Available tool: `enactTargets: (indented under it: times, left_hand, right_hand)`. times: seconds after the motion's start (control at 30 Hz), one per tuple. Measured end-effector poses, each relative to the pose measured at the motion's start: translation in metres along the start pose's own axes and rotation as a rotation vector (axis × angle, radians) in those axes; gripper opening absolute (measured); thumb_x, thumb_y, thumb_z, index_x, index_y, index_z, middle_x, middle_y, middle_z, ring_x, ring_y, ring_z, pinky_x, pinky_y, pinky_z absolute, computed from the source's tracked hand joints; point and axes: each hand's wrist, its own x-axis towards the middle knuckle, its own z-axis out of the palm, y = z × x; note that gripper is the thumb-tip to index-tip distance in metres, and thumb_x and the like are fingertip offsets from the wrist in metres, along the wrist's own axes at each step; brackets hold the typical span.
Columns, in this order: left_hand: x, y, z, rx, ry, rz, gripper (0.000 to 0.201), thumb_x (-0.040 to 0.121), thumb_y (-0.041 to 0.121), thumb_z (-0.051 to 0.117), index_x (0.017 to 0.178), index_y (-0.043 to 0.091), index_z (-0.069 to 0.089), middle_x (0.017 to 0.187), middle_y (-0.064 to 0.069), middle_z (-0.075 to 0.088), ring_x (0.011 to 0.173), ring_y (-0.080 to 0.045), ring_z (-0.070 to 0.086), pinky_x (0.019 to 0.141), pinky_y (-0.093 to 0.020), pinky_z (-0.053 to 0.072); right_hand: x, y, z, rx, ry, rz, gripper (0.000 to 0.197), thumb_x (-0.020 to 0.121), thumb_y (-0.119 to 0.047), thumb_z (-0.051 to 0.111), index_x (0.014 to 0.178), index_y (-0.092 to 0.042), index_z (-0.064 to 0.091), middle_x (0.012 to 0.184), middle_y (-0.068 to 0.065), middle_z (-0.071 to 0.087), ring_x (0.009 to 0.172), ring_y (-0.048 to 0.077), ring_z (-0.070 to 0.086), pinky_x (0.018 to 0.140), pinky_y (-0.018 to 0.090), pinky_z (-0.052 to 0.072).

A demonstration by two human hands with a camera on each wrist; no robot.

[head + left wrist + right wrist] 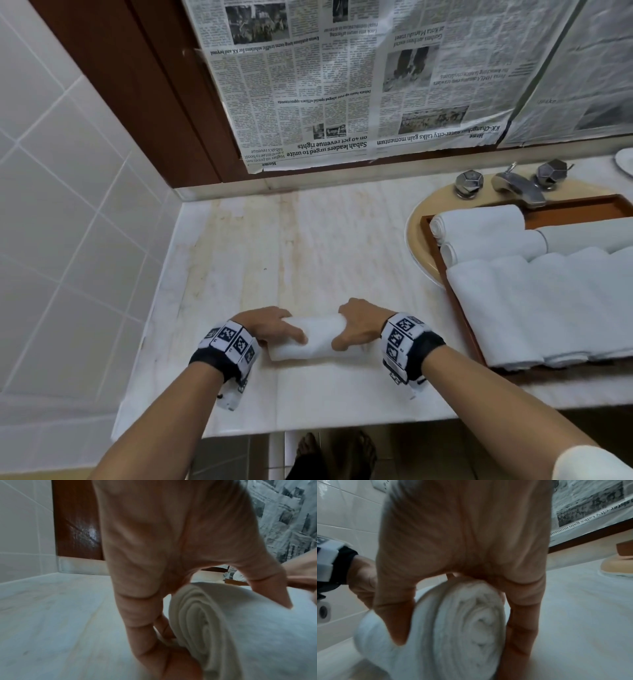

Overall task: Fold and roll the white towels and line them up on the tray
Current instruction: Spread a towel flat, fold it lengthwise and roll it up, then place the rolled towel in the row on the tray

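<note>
A rolled white towel [317,337] lies sideways on the marble counter [308,246], near its front edge. My left hand [274,327] grips the roll's left end, fingers curled over it and thumb on top. My right hand [356,325] grips the right end the same way. The left wrist view shows the spiral end of the towel [202,627] beside my left hand [154,574]. In the right wrist view the other spiral end of the towel [471,626] sits under my right hand [462,547]. A wooden tray [442,260] at the right holds several rolled towels [534,301].
The tray rests over a beige sink [416,246] with a metal tap [517,186] and two knobs. Newspaper [342,85] covers the mirror behind. A tiled wall [68,205] bounds the counter on the left. My feet show below the counter's front edge.
</note>
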Motion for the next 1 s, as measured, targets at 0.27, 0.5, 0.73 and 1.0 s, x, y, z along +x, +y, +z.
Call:
enactTargets:
  times: [0.27, 0.5, 0.73, 1.0]
  left_hand:
    - [-0.005, 0.031, 0.007, -0.068, -0.081, 0.092, 0.051, 0.071, 0.050, 0.074, 0.114, 0.027, 0.062, 0.114, 0.000, 0.068, 0.103, -0.019, 0.067, 0.086, -0.034, 0.058]
    - [-0.007, 0.104, -0.027, -0.025, -0.009, 0.375, 0.034, 0.080, 0.052, 0.075, 0.111, 0.040, 0.067, 0.108, 0.011, 0.070, 0.096, -0.011, 0.069, 0.080, -0.032, 0.060]
    - [0.002, 0.195, -0.034, 0.057, 0.075, 0.621, 0.039, 0.076, 0.070, 0.069, 0.111, 0.050, 0.068, 0.108, 0.022, 0.070, 0.097, -0.002, 0.067, 0.085, -0.032, 0.059]
    - [0.031, 0.321, -0.005, 0.121, 0.164, 0.725, 0.044, 0.073, 0.074, 0.069, 0.109, 0.048, 0.069, 0.109, 0.022, 0.069, 0.099, 0.000, 0.064, 0.085, -0.025, 0.055]
  right_hand:
    - [-0.036, 0.032, -0.018, 0.136, 0.018, -0.012, 0.044, 0.064, -0.043, 0.074, 0.099, -0.020, 0.059, 0.098, -0.003, 0.062, 0.087, 0.017, 0.061, 0.073, 0.036, 0.056]
    - [-0.093, 0.078, -0.080, 0.297, 0.245, -0.069, 0.061, 0.071, -0.043, 0.083, 0.125, -0.032, 0.056, 0.114, -0.014, 0.061, 0.104, 0.009, 0.057, 0.087, 0.026, 0.049]
    - [-0.147, 0.141, -0.119, 0.500, 0.411, -0.116, 0.060, 0.071, -0.041, 0.086, 0.127, -0.034, 0.063, 0.119, -0.016, 0.066, 0.112, 0.002, 0.059, 0.096, 0.024, 0.049]
    - [-0.194, 0.250, -0.165, 0.612, 0.528, -0.146, 0.063, 0.070, -0.030, 0.088, 0.128, -0.031, 0.064, 0.124, -0.013, 0.065, 0.118, 0.010, 0.059, 0.098, 0.033, 0.052]
